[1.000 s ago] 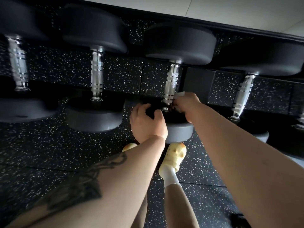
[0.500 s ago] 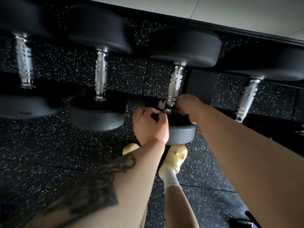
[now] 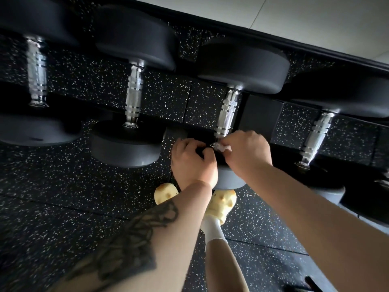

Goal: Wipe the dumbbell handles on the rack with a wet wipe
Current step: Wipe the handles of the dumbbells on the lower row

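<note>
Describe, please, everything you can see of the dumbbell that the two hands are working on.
The dumbbell lies on the rack, third from the left in view. It has two thick, round, matte black heads that look like rubber, joined by a shiny knurled metal handle with smooth rings. Its near head is mostly hidden. The left hand grips that near head; the right hand pinches a crumpled white wet wipe against the handle's lower end.

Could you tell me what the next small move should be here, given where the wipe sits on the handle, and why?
Probably slide the wet wipe up the handle. The right hand pinches it at the handle's near end, by the weight head that the left hand grips, so most of the knurled metal above lies bare, apparently not yet covered in this stroke.
</note>
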`<state>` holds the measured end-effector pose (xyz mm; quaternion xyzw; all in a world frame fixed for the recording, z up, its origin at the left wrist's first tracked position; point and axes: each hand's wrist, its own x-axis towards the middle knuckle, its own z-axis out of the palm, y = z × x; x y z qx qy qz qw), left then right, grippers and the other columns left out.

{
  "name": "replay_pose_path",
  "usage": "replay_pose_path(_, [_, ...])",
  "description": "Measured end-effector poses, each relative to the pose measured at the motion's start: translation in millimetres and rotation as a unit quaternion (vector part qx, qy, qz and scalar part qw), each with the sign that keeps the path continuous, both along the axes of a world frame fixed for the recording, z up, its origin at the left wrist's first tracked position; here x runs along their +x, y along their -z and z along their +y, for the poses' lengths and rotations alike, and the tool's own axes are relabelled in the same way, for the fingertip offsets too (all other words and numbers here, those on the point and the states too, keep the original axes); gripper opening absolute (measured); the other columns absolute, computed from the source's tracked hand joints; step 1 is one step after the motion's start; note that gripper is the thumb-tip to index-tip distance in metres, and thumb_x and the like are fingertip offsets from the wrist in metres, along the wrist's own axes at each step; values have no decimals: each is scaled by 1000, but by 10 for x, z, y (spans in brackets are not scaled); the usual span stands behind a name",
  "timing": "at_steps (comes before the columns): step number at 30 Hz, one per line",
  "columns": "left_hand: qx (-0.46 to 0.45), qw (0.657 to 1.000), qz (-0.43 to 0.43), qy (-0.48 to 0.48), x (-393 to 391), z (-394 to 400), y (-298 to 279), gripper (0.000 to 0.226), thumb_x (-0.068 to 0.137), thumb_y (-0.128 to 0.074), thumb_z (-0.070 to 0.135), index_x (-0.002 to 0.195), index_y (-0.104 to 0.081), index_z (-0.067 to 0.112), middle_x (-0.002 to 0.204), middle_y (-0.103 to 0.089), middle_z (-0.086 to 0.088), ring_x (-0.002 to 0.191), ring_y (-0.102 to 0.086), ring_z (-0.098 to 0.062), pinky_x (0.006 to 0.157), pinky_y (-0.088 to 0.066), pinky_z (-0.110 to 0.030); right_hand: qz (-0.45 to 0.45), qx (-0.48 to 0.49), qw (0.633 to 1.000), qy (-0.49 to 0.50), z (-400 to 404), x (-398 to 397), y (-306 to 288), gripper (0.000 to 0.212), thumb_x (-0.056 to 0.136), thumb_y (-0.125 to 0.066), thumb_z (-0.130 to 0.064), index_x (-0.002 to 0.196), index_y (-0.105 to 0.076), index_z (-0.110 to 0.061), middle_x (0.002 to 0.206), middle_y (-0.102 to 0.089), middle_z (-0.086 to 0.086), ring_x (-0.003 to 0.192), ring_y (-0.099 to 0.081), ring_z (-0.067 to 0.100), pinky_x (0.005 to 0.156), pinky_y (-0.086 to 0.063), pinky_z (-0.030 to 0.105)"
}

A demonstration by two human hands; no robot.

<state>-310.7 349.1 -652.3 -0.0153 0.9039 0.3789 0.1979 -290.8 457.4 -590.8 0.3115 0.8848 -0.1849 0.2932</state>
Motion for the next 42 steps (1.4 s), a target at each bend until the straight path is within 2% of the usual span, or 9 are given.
replay_pose_path(4, [1,999,-6,45,-2,-54,6,40,72,-41,34,82,-71,11,109,-64,-4,118,-50,-25,98,-42,-41,7,-27,991,-128,-36,-112,-52,29,95,-46,-25,113,-63,-40,104,-64,-2,99,-60,24,77,-48,30])
replay_pose_path(8, [26,997,-2,73,15,-141,34,45,76,-37,41,88,-66,8,110,-62,-7,122,-45,-18,97,-32,-22,31,-40,995,-82,-87,-148,20,27,95,-49,-26,111,-64,-41,105,-64,-1,98,-61,24,74,-45,29])
replay_pose_path(15, [23,998,24,56,29,-139,8,45,74,-35,38,89,-66,9,112,-60,-7,121,-46,-22,98,-42,-39,-10,-24,997,-66,65,38,-32,26,91,-54,-24,110,-66,-36,105,-65,3,97,-61,27,75,-51,32])
replay_pose_path(21, [22,998,25,62,0,-138,32,47,71,-34,37,88,-63,4,106,-60,-12,110,-49,-27,93,-42,-40,19,27,992,-119,-181,-401,244,18,92,-50,-19,97,-67,-20,92,-62,6,91,-62,29,65,-38,29])
replay_pose_path(27, [35,997,30,55,25,-146,58,45,73,-34,35,87,-65,6,109,-61,-11,117,-48,-25,99,-40,-36,5,-38,999,13,76,127,45,18,90,-56,-34,104,-67,-34,103,-63,-1,97,-61,25,74,-47,31])
replay_pose_path(31, [38,997,23,58,36,-149,47,46,74,-33,37,89,-65,8,112,-59,-8,120,-46,-22,100,-38,-33,-49,-48,988,138,216,152,357,22,92,-54,-29,107,-65,-17,104,-65,11,98,-61,31,68,-41,28])
replay_pose_path(35, [39,997,34,57,33,-145,55,43,73,-34,36,86,-64,8,107,-59,-7,111,-49,-22,94,-41,-35,-37,-250,894,369,238,-113,807,30,90,-46,0,117,-59,3,109,-62,13,96,-60,29,69,-50,27])
replay_pose_path(39, [28,997,36,57,42,-149,54,43,73,-34,36,87,-64,10,109,-60,-6,113,-49,-23,93,-44,-41,111,-455,640,609,530,-213,628,50,77,-60,8,127,-52,0,119,-64,14,104,-66,26,80,-57,37])
replay_pose_path(42, [28,997,40,59,42,-148,64,42,74,-34,36,87,-64,10,108,-60,-6,111,-50,-23,91,-45,-41,206,-472,541,665,712,-308,513,28,79,-58,11,103,-56,-4,105,-66,10,100,-67,24,73,-57,35])
